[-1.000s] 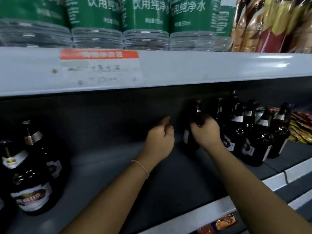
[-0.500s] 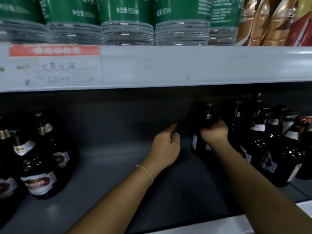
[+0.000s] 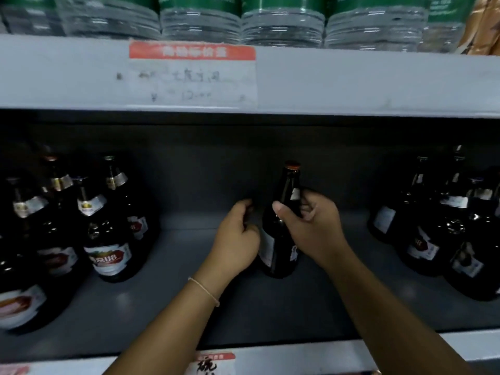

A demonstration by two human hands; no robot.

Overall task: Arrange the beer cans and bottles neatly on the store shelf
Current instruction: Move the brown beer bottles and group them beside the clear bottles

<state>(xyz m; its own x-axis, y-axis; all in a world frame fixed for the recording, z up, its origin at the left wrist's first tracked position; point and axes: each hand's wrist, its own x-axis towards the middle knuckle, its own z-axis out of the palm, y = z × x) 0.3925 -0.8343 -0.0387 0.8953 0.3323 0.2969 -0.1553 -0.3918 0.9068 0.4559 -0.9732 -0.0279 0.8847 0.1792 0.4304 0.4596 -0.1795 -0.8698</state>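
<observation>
- We saw a dark brown beer bottle (image 3: pixel 281 228) standing upright in the middle of a grey store shelf (image 3: pixel 162 307), with open shelf floor on both sides of it.
- Our right hand (image 3: pixel 311 228) held that bottle at the shoulder, just below the neck; the thumb lay across the near side and the fingers curled round the right side.
- Our left hand (image 3: pixel 238 239) sat just left of the bottle, its fingers loosely curled and its edge against the bottle's lower body. We could not tell whether it actually gripped the glass.
- A thin bracelet (image 3: pixel 204 289) circled the left wrist.
- To the left stood a cluster of beer bottles (image 3: pixel 108 239) with red and white labels, well apart from the held one.
- To the right stood another group of dark bottles (image 3: pixel 438 228), also well apart.
- Above, on the upper shelf's front edge, was a price tag (image 3: pixel 192 74) with a red band and faint handwriting.
- Water bottles (image 3: pixel 281 25) with green labels lined that upper shelf.
</observation>
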